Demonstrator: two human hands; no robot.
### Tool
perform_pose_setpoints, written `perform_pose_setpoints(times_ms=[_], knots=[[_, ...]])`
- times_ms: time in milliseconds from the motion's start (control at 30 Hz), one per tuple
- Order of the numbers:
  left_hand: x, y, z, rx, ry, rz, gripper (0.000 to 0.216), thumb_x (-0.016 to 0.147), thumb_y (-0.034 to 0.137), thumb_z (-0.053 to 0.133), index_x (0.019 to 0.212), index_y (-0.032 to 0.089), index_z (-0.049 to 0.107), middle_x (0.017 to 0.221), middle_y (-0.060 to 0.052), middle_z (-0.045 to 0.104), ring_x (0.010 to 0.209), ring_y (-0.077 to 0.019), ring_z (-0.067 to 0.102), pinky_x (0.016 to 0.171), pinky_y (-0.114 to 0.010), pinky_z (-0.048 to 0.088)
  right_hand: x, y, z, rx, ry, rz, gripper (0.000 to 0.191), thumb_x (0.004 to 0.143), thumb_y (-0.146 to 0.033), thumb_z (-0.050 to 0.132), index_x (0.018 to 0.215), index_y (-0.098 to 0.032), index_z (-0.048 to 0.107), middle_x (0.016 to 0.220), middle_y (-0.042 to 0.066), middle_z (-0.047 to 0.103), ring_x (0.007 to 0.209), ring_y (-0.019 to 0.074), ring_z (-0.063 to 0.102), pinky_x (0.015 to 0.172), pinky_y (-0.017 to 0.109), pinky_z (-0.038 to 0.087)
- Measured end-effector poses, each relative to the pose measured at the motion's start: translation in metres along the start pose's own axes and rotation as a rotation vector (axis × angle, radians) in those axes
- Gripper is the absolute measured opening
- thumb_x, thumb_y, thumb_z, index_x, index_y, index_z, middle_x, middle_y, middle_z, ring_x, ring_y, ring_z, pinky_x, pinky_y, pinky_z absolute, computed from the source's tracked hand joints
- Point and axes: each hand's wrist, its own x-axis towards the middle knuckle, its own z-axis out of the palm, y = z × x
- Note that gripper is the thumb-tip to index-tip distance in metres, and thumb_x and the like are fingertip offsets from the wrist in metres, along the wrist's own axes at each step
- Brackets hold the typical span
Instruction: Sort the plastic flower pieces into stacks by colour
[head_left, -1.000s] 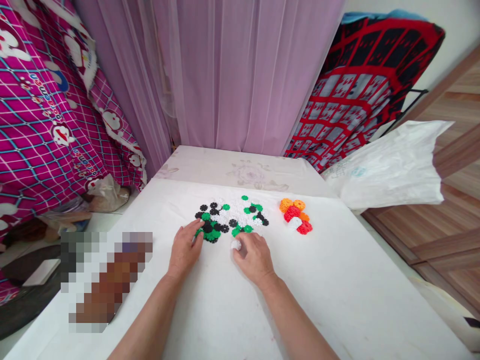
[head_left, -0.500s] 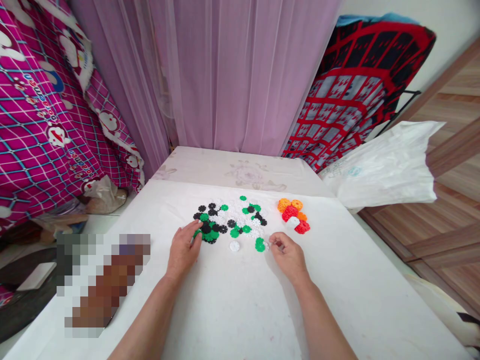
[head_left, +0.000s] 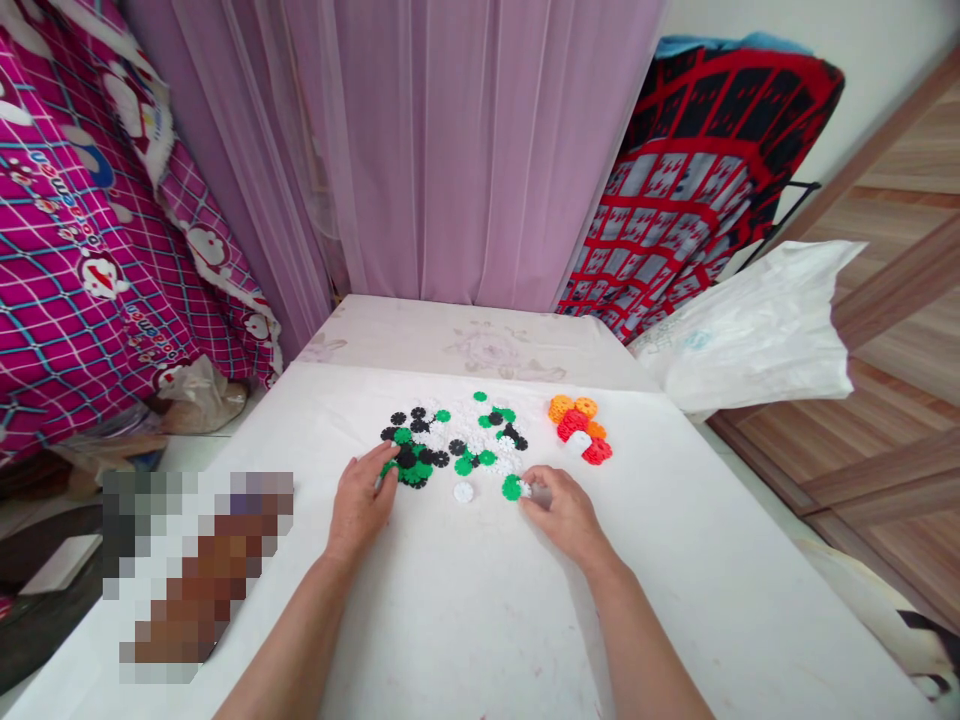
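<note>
Several small snowflake-shaped plastic discs in black, green and white lie in a loose pile (head_left: 450, 440) on a white table (head_left: 465, 600). A smaller heap of orange and red discs (head_left: 579, 431) lies to its right. My left hand (head_left: 361, 503) rests at the pile's left edge, fingers curled against the green and black discs. My right hand (head_left: 561, 512) pinches a white disc (head_left: 526, 489) beside a lone green disc (head_left: 511, 487). A single white disc (head_left: 463, 492) lies between my hands.
A white plastic bag (head_left: 750, 330) lies at the table's right rear corner. Pink curtains hang behind. A magenta patterned blanket is at the left and a red and black one at the right. A blurred patch covers the table's left side.
My right hand left the pile's front, swung right, and now comes back left, pinching a white disc. A green and a white disc now lie apart from the pile. My left hand stays put.
</note>
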Motion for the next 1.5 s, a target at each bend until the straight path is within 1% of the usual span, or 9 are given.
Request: perform_pose_setpoints(times_ms=[133, 233, 300, 367, 533, 967, 1133, 1300, 1500], knots=[[0.0, 0.0, 0.0, -0.003, -0.005, 0.0, 0.036, 0.09, 0.033, 0.044, 0.118, 0.027, 0.065, 0.133, -0.008, 0.063, 0.125, -0.0246, 0.056, 0.113, -0.056, 0.03, 0.003, 0.005, -0.006, -0.116, 0.168, 0.051, 0.018, 0.073, -0.028, 0.062, 0.09, -0.024, 0.062, 0.082, 0.001, 0.067, 0.079, 0.0196, 0.061, 0.074, 0.032, 0.046], [0.0, 0.001, -0.001, 0.004, -0.006, 0.004, 0.036, 0.089, 0.033, 0.044, 0.118, 0.028, 0.065, 0.133, -0.007, 0.063, 0.125, -0.0244, 0.057, 0.113, -0.055, 0.03, 0.004, -0.005, -0.006, -0.073, 0.293, 0.045, 0.019, 0.075, -0.032, 0.062, 0.092, -0.024, 0.06, 0.087, 0.002, 0.069, 0.077, 0.0193, 0.061, 0.073, 0.032, 0.046], [0.0, 0.002, -0.001, 0.01, -0.005, 0.003, 0.036, 0.089, 0.033, 0.044, 0.118, 0.028, 0.065, 0.134, -0.007, 0.063, 0.125, -0.0243, 0.057, 0.113, -0.055, 0.03, 0.003, -0.021, 0.002, 0.031, 0.273, -0.016, 0.019, 0.076, -0.031, 0.06, 0.094, -0.024, 0.059, 0.09, 0.001, 0.069, 0.077, 0.0177, 0.062, 0.073, 0.03, 0.048], [0.0, 0.002, -0.001, 0.013, -0.005, -0.001, 0.036, 0.089, 0.033, 0.044, 0.119, 0.028, 0.065, 0.134, -0.007, 0.063, 0.125, -0.0243, 0.056, 0.113, -0.054, 0.03, 0.001, -0.04, 0.015, 0.115, 0.198, -0.107, 0.02, 0.076, -0.026, 0.06, 0.096, -0.024, 0.058, 0.09, 0.0, 0.069, 0.078, 0.0165, 0.063, 0.075, 0.029, 0.049], [0.0, 0.003, 0.0, 0.007, 0.005, -0.002, 0.036, 0.089, 0.032, 0.045, 0.118, 0.03, 0.066, 0.132, -0.005, 0.064, 0.124, -0.0241, 0.057, 0.113, -0.053, 0.032, -0.001, -0.07, 0.043, 0.105, 0.147, -0.219, 0.022, 0.073, -0.017, 0.061, 0.094, -0.024, 0.059, 0.089, 0.0, 0.069, 0.083, 0.0175, 0.063, 0.08, 0.03, 0.048], [0.0, 0.005, -0.001, -0.004, -0.008, -0.009, 0.035, 0.089, 0.031, 0.045, 0.117, 0.029, 0.066, 0.133, -0.005, 0.063, 0.125, -0.0236, 0.056, 0.114, -0.053, 0.03, 0.001, -0.07, 0.047, 0.052, 0.134, -0.216, 0.019, 0.075, -0.017, 0.061, 0.093, -0.024, 0.06, 0.087, 0.001, 0.068, 0.085, 0.0188, 0.061, 0.08, 0.031, 0.046], [0.0, 0.005, -0.001, 0.003, -0.007, -0.008, 0.035, 0.089, 0.032, 0.045, 0.118, 0.029, 0.066, 0.133, -0.005, 0.063, 0.125, -0.0238, 0.057, 0.114, -0.053, 0.03, -0.004, -0.065, 0.043, 0.083, 0.139, -0.231, 0.019, 0.075, -0.015, 0.058, 0.092, -0.023, 0.062, 0.092, 0.002, 0.068, 0.089, 0.0196, 0.06, 0.083, 0.032, 0.046], [-0.001, 0.004, -0.001, -0.003, -0.006, -0.011, 0.036, 0.089, 0.033, 0.045, 0.118, 0.031, 0.065, 0.133, -0.005, 0.063, 0.124, -0.0233, 0.057, 0.114, -0.052, 0.03, -0.014, -0.058, 0.036, 0.099, 0.112, -0.269, 0.023, 0.076, -0.01, 0.051, 0.079, -0.024, 0.068, 0.081, 0.002, 0.065, 0.082, 0.0178, 0.058, 0.076, 0.029, 0.046], [0.0, 0.005, -0.002, -0.005, -0.01, -0.017, 0.036, 0.089, 0.034, 0.044, 0.117, 0.029, 0.066, 0.133, -0.006, 0.063, 0.124, -0.0238, 0.057, 0.114, -0.052, 0.029, -0.014, -0.059, 0.038, 0.075, 0.08, -0.278, 0.025, 0.077, -0.011, 0.052, 0.081, -0.025, 0.072, 0.08, 0.002, 0.065, 0.079, 0.0175, 0.057, 0.075, 0.029, 0.047]])
